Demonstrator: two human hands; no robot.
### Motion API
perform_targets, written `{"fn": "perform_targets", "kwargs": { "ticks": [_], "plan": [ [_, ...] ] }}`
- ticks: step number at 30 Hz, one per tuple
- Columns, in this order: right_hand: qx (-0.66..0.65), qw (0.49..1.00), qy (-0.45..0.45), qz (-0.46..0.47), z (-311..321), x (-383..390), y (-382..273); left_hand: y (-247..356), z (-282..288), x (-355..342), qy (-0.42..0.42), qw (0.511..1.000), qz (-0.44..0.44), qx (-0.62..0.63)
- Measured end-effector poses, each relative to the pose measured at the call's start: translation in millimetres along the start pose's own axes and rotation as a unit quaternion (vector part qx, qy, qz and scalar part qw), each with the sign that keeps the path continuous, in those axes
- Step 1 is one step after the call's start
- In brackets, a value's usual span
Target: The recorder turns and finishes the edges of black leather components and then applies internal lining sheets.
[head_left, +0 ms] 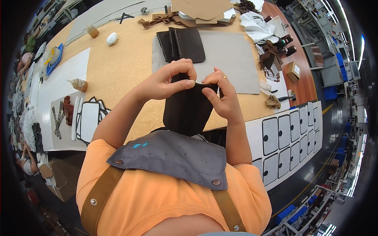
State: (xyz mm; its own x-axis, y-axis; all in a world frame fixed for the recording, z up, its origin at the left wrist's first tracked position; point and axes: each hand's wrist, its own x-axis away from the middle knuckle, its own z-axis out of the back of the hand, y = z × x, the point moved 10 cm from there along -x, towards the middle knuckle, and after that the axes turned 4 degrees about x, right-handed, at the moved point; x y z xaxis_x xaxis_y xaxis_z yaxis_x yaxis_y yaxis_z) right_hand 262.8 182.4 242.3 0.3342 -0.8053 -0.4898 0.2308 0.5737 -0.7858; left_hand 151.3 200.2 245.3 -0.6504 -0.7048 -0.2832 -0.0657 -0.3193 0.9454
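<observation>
Both my hands hold up a dark brown leather piece [185, 110] that hangs down over the table edge toward my chest. My left hand [171, 80] pinches its top edge with thumb and fingers. My right hand [220, 94], wearing a ring, pinches the same top edge just to the right. Beyond my hands, a stack of similar dark leather pieces [182, 44] lies on a grey mat [232, 59] on the cork-topped table [118, 67].
Two glue bottles [78, 84] [92, 31] and a white lump [112, 38] sit at the left. White templates [88, 120] lie at lower left. Cardboard sheets [201, 10] and scraps at the back. A small box [293, 70] and white panels [291, 131] at the right.
</observation>
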Motion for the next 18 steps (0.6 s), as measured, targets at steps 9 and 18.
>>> {"fn": "perform_targets", "kwargs": {
  "ticks": [9,18],
  "plan": [
    [0.092,0.995,-0.038,0.024,-8.1,-3.8,-11.4,1.4,-1.2,-3.4,0.000,0.995,-0.037,-0.094],
    [0.021,0.999,0.009,-0.027,-4.4,4.1,7.1,-44.6,13.1,6.2,0.064,0.980,0.114,0.152]
  ]
}}
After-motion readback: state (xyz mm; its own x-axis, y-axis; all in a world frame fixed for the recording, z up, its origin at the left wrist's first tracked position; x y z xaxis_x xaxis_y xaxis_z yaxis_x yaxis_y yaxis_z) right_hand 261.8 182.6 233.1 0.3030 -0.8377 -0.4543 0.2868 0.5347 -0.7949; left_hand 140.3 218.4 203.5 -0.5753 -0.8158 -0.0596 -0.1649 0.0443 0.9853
